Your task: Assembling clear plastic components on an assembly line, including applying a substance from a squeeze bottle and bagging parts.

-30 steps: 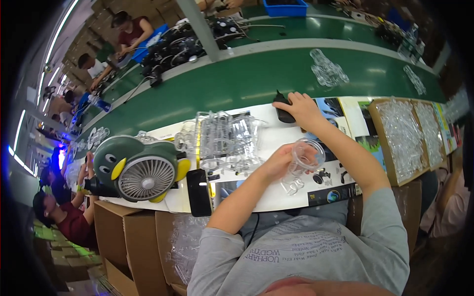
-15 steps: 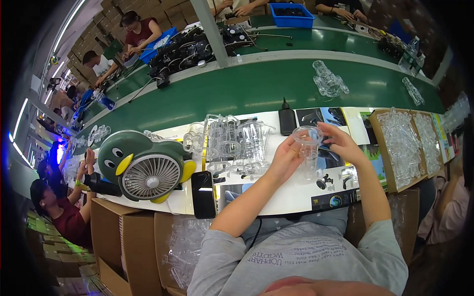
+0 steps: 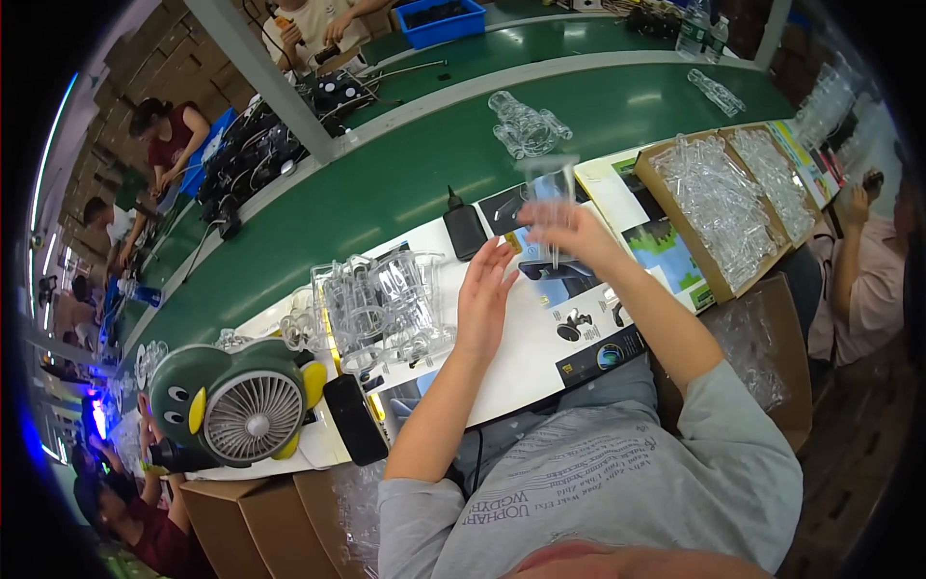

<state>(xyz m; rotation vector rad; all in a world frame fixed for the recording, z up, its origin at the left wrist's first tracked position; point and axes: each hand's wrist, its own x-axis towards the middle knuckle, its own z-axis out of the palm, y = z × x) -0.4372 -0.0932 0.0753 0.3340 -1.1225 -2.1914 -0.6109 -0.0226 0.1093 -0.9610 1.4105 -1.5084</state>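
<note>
My right hand [image 3: 571,232] holds a clear plastic cup-shaped part [image 3: 552,180], blurred by motion, over the far edge of the white work surface [image 3: 502,362]. Empty, with its fingers stretched and apart, my left hand [image 3: 484,301] hovers just left of it. A black squeeze bottle [image 3: 465,232] with a pointed nozzle stands beyond my left hand. Several clear plastic parts [image 3: 381,304] are grouped to the left of that hand. Past the cup-shaped part, more clear parts [image 3: 526,127] lie in a small pile on the green belt [image 3: 405,159].
A green penguin-shaped fan [image 3: 253,413] and a black phone [image 3: 355,420] sit at the near left. On the right, a cardboard box [image 3: 666,183] holds many clear pieces. A metal post [image 3: 260,82] rises beyond the belt. Co-workers sit across and to both sides.
My right hand has carried the cup-shaped part away from my left hand, toward the belt. My left hand has let go and opened. The view has swung to the right.
</note>
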